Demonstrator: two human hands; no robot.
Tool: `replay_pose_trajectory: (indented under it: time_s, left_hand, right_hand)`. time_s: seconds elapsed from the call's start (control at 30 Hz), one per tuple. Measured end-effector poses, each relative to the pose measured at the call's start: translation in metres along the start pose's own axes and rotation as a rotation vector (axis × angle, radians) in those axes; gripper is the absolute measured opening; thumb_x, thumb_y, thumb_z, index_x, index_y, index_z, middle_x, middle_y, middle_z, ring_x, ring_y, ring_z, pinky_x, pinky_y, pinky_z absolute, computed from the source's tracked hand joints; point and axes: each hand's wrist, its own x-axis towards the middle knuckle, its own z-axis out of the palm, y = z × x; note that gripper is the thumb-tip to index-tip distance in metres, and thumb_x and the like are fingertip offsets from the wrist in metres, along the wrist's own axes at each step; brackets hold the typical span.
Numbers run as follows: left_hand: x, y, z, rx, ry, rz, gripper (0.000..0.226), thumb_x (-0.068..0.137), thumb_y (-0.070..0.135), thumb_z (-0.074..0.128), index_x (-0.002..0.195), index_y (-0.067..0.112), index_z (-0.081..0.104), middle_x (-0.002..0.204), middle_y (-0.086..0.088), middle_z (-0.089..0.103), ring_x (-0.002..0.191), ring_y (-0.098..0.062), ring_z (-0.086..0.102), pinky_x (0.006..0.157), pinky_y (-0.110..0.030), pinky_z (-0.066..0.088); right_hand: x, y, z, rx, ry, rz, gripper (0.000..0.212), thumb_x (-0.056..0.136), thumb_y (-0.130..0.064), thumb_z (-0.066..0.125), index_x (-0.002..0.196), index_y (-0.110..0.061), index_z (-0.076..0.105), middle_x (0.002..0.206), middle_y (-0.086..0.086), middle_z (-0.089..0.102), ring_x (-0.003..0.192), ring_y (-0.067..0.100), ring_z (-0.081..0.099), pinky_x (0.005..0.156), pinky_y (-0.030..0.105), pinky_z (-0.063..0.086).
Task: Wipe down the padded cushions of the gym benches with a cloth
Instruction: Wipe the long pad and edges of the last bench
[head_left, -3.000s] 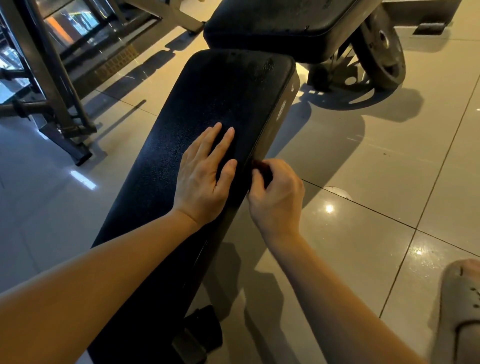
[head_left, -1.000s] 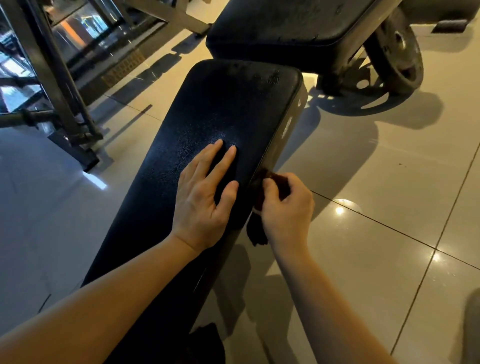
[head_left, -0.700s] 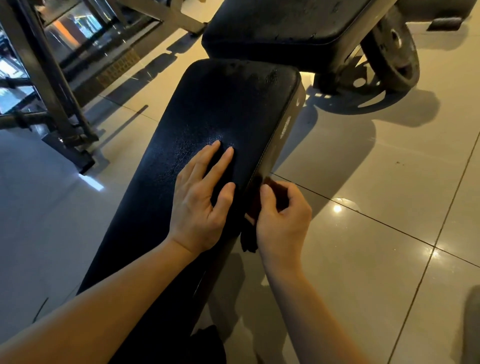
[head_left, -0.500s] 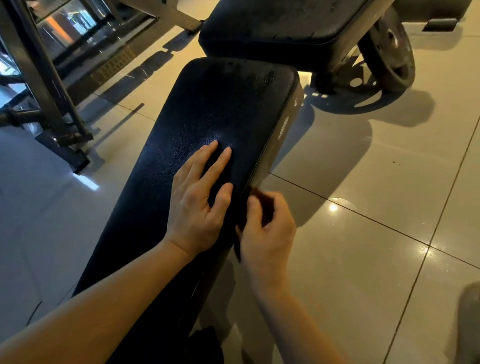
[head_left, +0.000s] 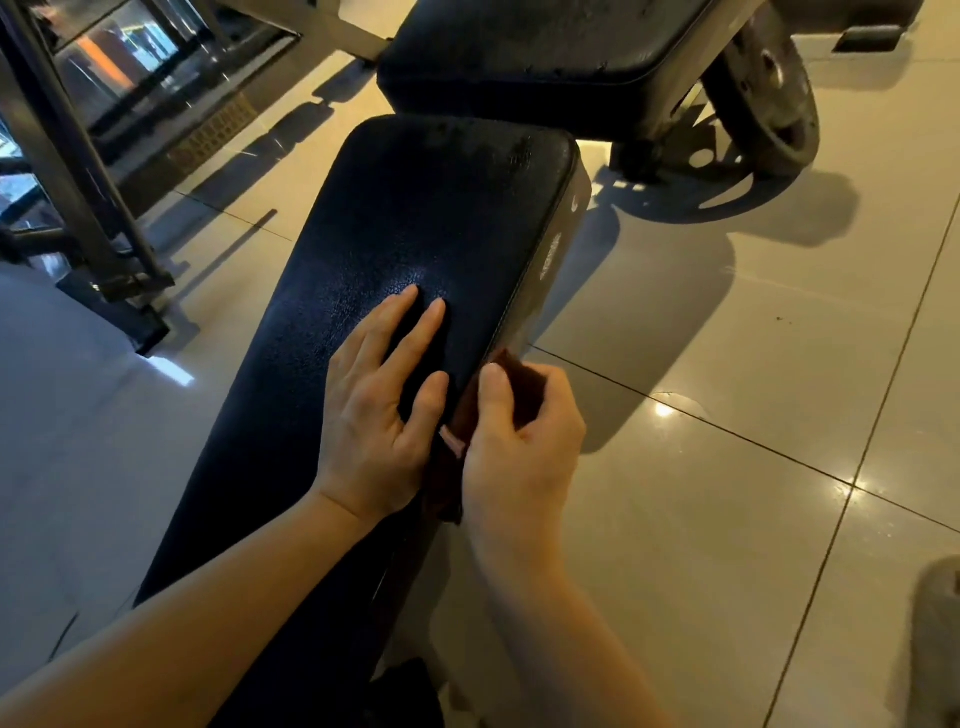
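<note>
Resting palm down on the long black bench cushion, the left hand has its fingers straight and slightly spread, pointing toward the far end. The right hand sits just beside it at the cushion's right edge, thumb and curled fingers pinching a dark reddish cloth. The cloth is pressed against the cushion's right side wall, and a fold of it hangs down between the two wrists. Surroundings: a second cushion, also black, lies across the far end of the first; contact between the two cannot be told. A dark round disc, wheel or weight plate, stands on the floor at far right beside that second bench. A metal frame with a foot on the floor stands at far left, well apart from the long cushion. Near right corner: a blurred grey shape, not identifiable. Edges: the right seam of the long cushion runs straight from the right thumb to the rounded far corner, and bare top surface extends from the left fingertips to the far end. Glossy tiled floor lies open along the right of the bench and at the near left.
</note>
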Motion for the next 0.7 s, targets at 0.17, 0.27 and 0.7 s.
replay_pose_trajectory:
  time_s: [0.17, 0.27, 0.7]
  left_hand:
    - [0.000, -0.001, 0.001, -0.007, 0.003, -0.006, 0.054, 0.104, 0.041, 0.035, 0.154, 0.022, 0.042, 0.163, 0.000, 0.034, 0.150, -0.020, 0.031, 0.118, -0.056, 0.028]
    - [-0.001, 0.002, -0.001, -0.020, 0.004, -0.013, 0.055, 0.103, 0.041, 0.036, 0.155, 0.023, 0.042, 0.163, 0.002, 0.033, 0.150, -0.017, 0.029, 0.119, -0.054, 0.027]
    - [0.001, 0.003, -0.003, -0.007, 0.001, -0.033, 0.055, 0.102, 0.040, 0.038, 0.155, 0.025, 0.041, 0.163, 0.004, 0.033, 0.151, -0.014, 0.028, 0.123, -0.046, 0.024]
  right_hand:
    - [0.005, 0.000, 0.010, -0.156, 0.025, -0.315, 0.009, 0.102, -0.016, 0.061, 0.093, -0.016, 0.062, 0.078, -0.010, 0.062, 0.075, 0.006, 0.063, 0.064, 0.013, 0.048]
    - [0.013, 0.004, -0.003, -0.037, 0.098, -0.235, 0.005, 0.104, -0.017, 0.057, 0.099, -0.017, 0.061, 0.084, -0.007, 0.062, 0.080, 0.008, 0.066, 0.065, 0.021, 0.057]
    - [0.045, 0.007, -0.004, -0.150, 0.110, -0.110, 0.011, 0.103, -0.015, 0.057, 0.097, -0.005, 0.058, 0.079, -0.001, 0.059, 0.068, -0.007, 0.060, 0.056, 0.009, 0.047]
